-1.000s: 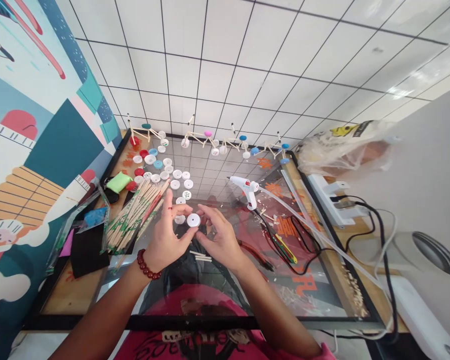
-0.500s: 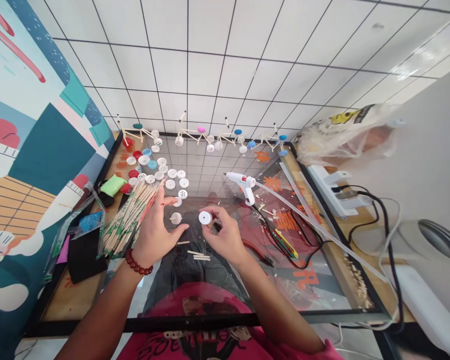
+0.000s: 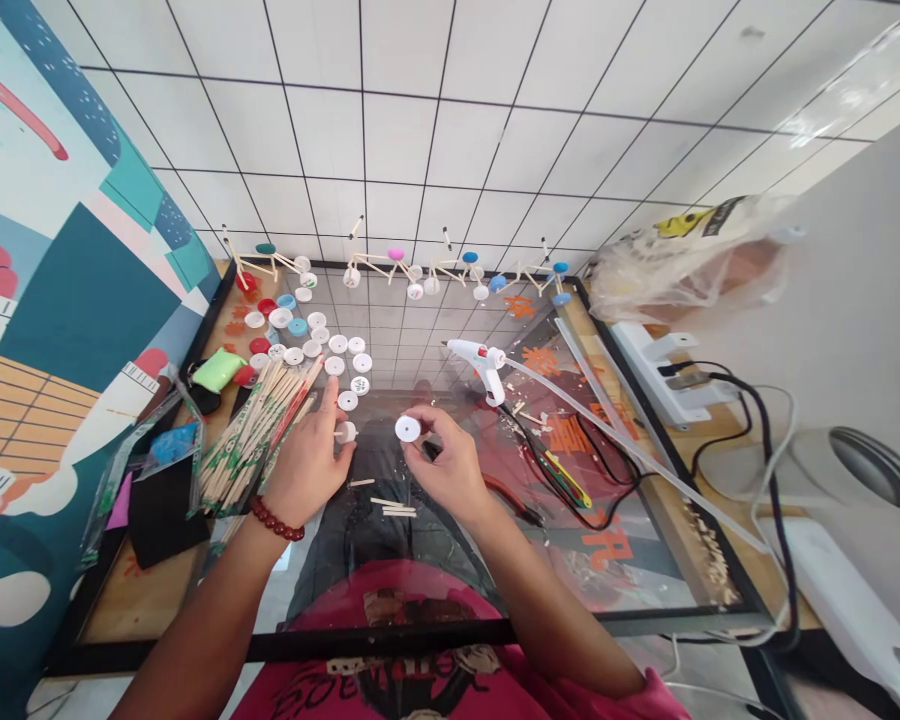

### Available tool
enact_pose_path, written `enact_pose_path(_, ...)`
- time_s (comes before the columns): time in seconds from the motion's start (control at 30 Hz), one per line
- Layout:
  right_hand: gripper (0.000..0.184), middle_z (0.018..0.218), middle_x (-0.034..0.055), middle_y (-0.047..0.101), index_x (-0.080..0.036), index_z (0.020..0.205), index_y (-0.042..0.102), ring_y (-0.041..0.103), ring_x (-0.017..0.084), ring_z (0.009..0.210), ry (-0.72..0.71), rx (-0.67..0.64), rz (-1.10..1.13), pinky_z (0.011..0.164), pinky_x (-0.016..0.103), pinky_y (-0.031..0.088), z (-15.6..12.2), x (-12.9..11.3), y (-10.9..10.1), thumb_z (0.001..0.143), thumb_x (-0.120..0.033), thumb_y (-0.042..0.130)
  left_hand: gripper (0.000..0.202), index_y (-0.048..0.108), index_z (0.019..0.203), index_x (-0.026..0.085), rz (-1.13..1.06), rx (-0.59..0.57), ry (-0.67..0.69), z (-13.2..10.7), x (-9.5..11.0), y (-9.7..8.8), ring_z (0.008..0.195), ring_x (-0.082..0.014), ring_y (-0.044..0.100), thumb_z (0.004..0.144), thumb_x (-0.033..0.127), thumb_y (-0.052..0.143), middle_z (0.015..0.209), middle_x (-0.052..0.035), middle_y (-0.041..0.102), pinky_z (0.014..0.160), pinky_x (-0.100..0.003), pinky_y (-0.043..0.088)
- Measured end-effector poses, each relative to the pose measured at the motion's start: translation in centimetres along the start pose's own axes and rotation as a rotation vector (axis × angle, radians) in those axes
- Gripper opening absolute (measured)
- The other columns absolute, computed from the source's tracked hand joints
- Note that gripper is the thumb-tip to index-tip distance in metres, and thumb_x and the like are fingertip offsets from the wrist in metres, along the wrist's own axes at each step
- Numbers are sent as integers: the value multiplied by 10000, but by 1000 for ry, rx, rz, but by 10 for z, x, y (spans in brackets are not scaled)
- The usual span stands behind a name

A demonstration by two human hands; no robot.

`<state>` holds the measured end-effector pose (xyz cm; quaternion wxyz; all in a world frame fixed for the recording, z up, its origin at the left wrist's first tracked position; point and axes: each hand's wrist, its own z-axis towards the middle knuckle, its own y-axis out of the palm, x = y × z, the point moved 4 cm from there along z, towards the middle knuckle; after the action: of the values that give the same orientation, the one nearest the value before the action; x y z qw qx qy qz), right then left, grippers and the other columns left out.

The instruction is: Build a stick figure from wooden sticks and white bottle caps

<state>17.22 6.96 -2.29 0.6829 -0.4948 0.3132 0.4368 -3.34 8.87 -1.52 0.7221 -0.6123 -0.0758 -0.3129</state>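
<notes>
My right hand (image 3: 446, 462) pinches a white bottle cap (image 3: 407, 429) between thumb and fingers, its flat face with a small dark centre hole turned towards me. My left hand (image 3: 311, 455) is beside another white bottle cap (image 3: 346, 432), which lies on the glass tabletop with a short stick at its side. The left index finger points forward and the thumb is apart from it, with that cap in the gap; whether the fingers touch it I cannot tell. Several short cut sticks (image 3: 394, 507) lie on the glass between my forearms.
Several loose caps (image 3: 335, 344) spread beyond my left hand, near a bundle of wooden sticks (image 3: 251, 430). A white glue gun (image 3: 480, 365) lies ahead on the right, its cable and a cutter (image 3: 566, 482) nearby. Several stick-and-cap figures (image 3: 379, 262) line the far edge. A power strip (image 3: 660, 375) sits at right.
My left hand has drawn its thumb and fingers in around the cap on the glass. My right hand keeps its cap in nearly the same place. The whole view has shifted slightly.
</notes>
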Motion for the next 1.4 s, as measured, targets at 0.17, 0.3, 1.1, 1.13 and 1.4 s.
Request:
enact_pose_path(0.17,334,1100,94,696,-227,1111,703,669,242,1026,-50,-24,-33,952,418,542,0,0,3,786,-165,660,1019,119,1648,257,-395,68,-99,-1,3,-4,1006,-221,706,829,163,718,1081,-58,729,963,-426,575)
enact_pose_path(0.3,291,1028,52,688,-237,1059,698,647,178,859,51,-59,187,802,336,562,-1,-4,7,777,-164,690,1044,146,1634,288,-799,70,-191,-3,8,0,1029,-188,706,801,192,769,1085,-46,717,972,-389,582)
enact_pose_path(1.1,406,1008,18,805,-269,1015,803,730,189,915,505,-244,887,933,378,585,-9,10,25,660,-406,942,1018,213,1619,268,-767,174,-157,-15,30,-1,984,-203,757,797,243,813,1107,-61,781,908,-385,641)
enact_pose_path(1.13,395,1015,16,804,-273,1018,804,728,187,923,502,-251,885,933,372,583,-9,10,25,669,-402,938,1027,204,1623,276,-764,174,-159,-16,30,0,991,-204,756,798,246,814,1112,-58,781,916,-385,637)
enact_pose_path(1.4,384,1010,21,795,-272,1028,803,716,181,899,493,-286,862,882,347,582,-9,6,25,702,-442,915,1051,195,1626,265,-745,183,-202,-17,29,0,988,-207,760,785,266,825,1108,-60,785,926,-389,629)
